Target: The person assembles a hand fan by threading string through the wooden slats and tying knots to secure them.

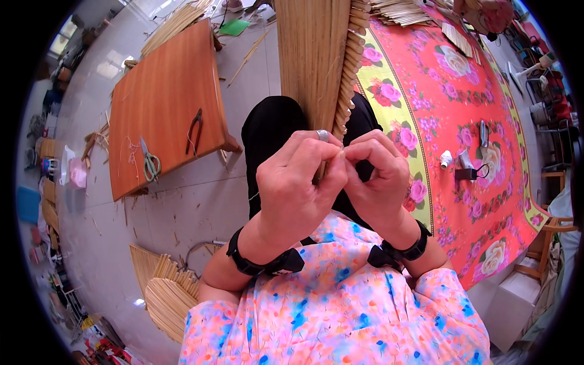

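Observation:
My left hand (297, 181), with a ring on one finger, is closed in a pinch. My right hand (381, 176) is pinched too, and the fingertips of both meet in front of me. Whatever they hold between them is too small to make out. Just behind the fingers is the near end of a long panel of straw-coloured stalks (311, 58), which lies between my knees and stretches away from me. Rounded stalk ends line its right edge. My hands cover part of its near end.
On the left, a low wooden table (170, 79) bears scissors (149, 163), dark-handled pliers (194, 131) and loose thread. Fan-shaped stalk pieces (170, 298) lie on the floor. To the right, a red floral cloth (450, 213) holds a small black box (466, 174) and other small items.

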Demonstrator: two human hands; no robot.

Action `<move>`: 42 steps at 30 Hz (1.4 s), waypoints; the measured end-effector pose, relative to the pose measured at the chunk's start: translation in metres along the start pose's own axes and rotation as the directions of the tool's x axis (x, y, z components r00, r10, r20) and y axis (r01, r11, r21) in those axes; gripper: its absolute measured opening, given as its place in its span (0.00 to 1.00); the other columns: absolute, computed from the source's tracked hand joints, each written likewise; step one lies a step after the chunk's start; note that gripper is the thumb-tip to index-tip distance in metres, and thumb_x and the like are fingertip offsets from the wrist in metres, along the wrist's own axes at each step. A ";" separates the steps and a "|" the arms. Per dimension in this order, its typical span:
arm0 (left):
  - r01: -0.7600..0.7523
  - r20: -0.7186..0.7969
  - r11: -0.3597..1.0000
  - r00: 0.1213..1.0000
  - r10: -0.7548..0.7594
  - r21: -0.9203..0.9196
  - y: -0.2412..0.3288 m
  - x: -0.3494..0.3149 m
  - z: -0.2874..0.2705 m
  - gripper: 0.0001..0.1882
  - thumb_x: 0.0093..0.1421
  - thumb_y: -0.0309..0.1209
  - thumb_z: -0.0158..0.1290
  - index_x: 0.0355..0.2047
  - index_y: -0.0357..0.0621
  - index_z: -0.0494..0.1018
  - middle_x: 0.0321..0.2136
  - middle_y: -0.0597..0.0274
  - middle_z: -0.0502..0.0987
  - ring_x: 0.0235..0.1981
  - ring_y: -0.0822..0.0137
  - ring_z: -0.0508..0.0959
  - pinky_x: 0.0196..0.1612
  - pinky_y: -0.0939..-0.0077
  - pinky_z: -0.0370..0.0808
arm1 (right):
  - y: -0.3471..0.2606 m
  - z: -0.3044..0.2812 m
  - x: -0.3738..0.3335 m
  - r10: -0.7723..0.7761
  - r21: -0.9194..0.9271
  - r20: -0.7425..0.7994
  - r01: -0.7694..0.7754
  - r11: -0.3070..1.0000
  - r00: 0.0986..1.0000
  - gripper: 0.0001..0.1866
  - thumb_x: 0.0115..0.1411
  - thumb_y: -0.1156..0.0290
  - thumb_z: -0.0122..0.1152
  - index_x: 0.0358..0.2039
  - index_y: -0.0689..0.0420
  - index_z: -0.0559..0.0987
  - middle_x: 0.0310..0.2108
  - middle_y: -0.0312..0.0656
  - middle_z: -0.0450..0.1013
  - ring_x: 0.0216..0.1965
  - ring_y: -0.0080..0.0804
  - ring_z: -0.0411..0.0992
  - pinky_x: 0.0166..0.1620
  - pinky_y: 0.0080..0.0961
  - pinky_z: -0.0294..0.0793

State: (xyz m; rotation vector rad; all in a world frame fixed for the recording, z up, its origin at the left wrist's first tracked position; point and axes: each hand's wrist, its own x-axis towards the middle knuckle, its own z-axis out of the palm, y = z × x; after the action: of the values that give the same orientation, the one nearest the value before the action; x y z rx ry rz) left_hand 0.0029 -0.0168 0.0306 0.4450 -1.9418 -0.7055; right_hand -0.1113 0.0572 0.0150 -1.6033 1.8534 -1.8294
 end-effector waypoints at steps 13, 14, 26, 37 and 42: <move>-0.017 -0.005 0.999 1.000 0.017 -0.038 0.001 0.001 0.000 0.07 0.49 0.17 0.59 0.27 0.37 0.71 0.27 0.53 0.77 0.23 0.60 0.78 0.26 0.74 0.75 | 0.001 0.000 0.001 0.019 0.070 -0.029 -0.017 0.997 0.999 0.07 0.45 0.84 0.67 0.24 0.60 0.78 0.23 0.37 0.72 0.21 0.23 0.71 0.22 0.18 0.69; -0.026 -0.001 0.999 1.000 0.026 -0.038 0.002 0.001 0.000 0.07 0.49 0.17 0.58 0.27 0.37 0.71 0.27 0.53 0.77 0.23 0.60 0.78 0.26 0.74 0.75 | 0.002 0.000 0.001 0.017 0.070 -0.032 -0.015 0.997 0.999 0.07 0.45 0.84 0.67 0.24 0.60 0.78 0.23 0.37 0.72 0.21 0.23 0.71 0.22 0.18 0.68; -0.028 0.001 1.000 1.000 0.028 -0.011 0.003 0.002 0.003 0.07 0.49 0.17 0.58 0.27 0.37 0.71 0.27 0.54 0.77 0.23 0.60 0.78 0.25 0.74 0.74 | 0.004 -0.001 -0.001 0.022 0.072 -0.028 -0.020 0.997 0.999 0.07 0.44 0.85 0.66 0.24 0.61 0.77 0.23 0.37 0.71 0.21 0.21 0.70 0.23 0.17 0.68; 0.072 0.011 0.995 0.997 -0.071 -0.076 -0.001 0.004 0.001 0.06 0.52 0.20 0.58 0.30 0.38 0.73 0.27 0.55 0.76 0.21 0.63 0.76 0.23 0.75 0.72 | 0.003 -0.003 0.003 0.033 0.069 0.013 -0.034 0.997 0.999 0.08 0.45 0.84 0.67 0.24 0.60 0.78 0.24 0.38 0.71 0.22 0.24 0.71 0.24 0.18 0.68; 0.133 0.113 0.984 0.986 -0.120 -0.114 0.000 0.005 -0.006 0.05 0.53 0.21 0.59 0.30 0.39 0.74 0.27 0.57 0.75 0.20 0.64 0.76 0.23 0.75 0.71 | 0.005 -0.007 0.000 -0.013 0.002 0.085 0.013 1.000 0.996 0.07 0.46 0.83 0.66 0.27 0.60 0.80 0.25 0.41 0.72 0.23 0.29 0.72 0.26 0.21 0.70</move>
State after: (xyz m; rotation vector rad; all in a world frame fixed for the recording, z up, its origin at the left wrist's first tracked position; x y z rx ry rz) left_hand 0.0062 -0.0220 0.0361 0.4668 -1.9689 -0.9413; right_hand -0.1187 0.0603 0.0135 -1.6686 1.8103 -1.7384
